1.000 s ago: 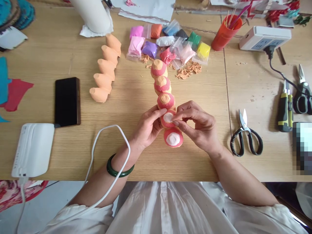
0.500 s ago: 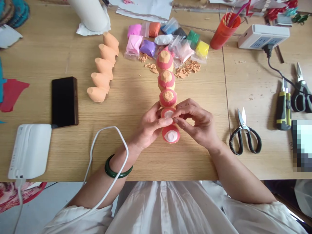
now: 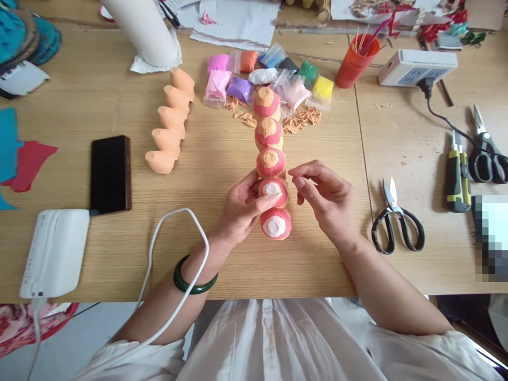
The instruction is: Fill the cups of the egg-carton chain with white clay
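Observation:
A strip of several orange cones with pink-ringed tips (image 3: 270,159) lies upright along the middle of the wooden table (image 3: 317,254). The two nearest tips carry white centres. My left hand (image 3: 242,206) grips the strip from the left, its thumb pressed on the second white-centred tip. My right hand (image 3: 323,198) hovers just right of the strip, off it, with fingers loosely curled and thumb and forefinger close together; nothing shows between them. A second, plain orange strip of cones (image 3: 170,129) lies to the left.
Bags of coloured clay (image 3: 270,79) and orange crumbs lie behind the strip. Black scissors (image 3: 397,222), a yellow-handled tool (image 3: 454,174), a power strip (image 3: 416,66) and a red cup (image 3: 351,66) are to the right. A phone (image 3: 110,173) and white device (image 3: 53,251) sit left.
My right hand has lifted off the second white-centred tip and moved slightly right. My left hand still holds the strip, which shifted a little with the view.

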`<state>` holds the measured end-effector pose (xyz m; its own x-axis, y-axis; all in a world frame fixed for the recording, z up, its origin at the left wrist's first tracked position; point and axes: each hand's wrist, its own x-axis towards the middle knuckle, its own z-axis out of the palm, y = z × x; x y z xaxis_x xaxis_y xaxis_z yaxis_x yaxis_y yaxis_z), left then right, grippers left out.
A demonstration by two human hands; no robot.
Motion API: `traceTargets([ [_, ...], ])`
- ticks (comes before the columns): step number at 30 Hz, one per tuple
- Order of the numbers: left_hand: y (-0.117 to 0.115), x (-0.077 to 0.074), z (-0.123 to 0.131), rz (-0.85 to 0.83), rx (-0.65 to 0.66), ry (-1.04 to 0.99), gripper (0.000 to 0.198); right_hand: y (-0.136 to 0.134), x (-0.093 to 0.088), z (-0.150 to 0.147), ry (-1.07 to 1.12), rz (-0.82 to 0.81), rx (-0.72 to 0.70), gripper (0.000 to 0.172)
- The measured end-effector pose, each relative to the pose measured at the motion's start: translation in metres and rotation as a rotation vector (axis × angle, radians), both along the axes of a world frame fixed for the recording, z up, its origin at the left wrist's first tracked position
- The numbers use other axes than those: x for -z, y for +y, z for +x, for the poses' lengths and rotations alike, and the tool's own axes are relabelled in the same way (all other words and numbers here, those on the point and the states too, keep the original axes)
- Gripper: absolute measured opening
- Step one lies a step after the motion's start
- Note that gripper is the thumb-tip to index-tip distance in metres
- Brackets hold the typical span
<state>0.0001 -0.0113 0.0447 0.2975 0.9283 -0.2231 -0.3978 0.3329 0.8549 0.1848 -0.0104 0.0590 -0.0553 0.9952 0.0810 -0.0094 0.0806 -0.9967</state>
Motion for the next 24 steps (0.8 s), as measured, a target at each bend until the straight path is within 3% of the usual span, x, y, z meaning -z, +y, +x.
traceTargets([
  [3,0.0007,-0.0014,0.0008,-0.003,-0.029,0.019,0.044,0.0038,0.0010,-0.0008,0.015,-0.137,0.054,0.035],
  [9,0.0028,0.0028,0.0000,0.012,-0.061,0.003,0.047,0.0054,0.0006,-0.0040,0.125,-0.315,-0.191,0.053],
  [24,-0.0044,0.0059,0.0006,0.023,-0.070,0.018,0.045,0.0022,0.0025,-0.0052,0.232,-0.389,-0.177,0.048],
])
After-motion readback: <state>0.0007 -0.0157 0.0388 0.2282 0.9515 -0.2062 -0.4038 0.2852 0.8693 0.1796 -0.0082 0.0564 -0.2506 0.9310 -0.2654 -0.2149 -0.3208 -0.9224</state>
